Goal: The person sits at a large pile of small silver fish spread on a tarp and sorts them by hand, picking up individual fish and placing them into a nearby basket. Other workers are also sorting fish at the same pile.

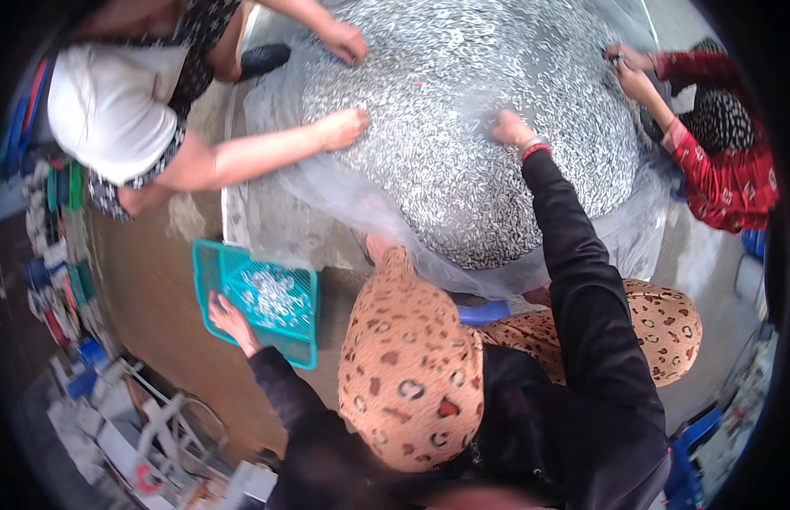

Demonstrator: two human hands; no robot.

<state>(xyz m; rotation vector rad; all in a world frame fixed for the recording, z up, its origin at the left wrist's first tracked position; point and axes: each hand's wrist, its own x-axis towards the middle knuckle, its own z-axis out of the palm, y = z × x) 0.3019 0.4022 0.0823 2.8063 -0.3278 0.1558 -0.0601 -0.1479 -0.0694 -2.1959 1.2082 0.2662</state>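
Note:
A wide heap of small silvery fish lies spread on a sheet of pale, see-through plastic or netting in front of me. My right hand, with red and pale bands at its wrist, reaches to the middle of the heap. Its fingers point down and look drawn together; what they hold, if anything, is too small to make out. At my left, a turquoise plastic basket has a loose layer of small silvery fish in it. Over its left side is my left hand, fingers apart and holding nothing.
Across the heap at the left, a person in a white top has both hands at its edge. Another person in red sleeves works at the right. A blue plastic piece sits between my knees. Assorted clutter lines the lower left.

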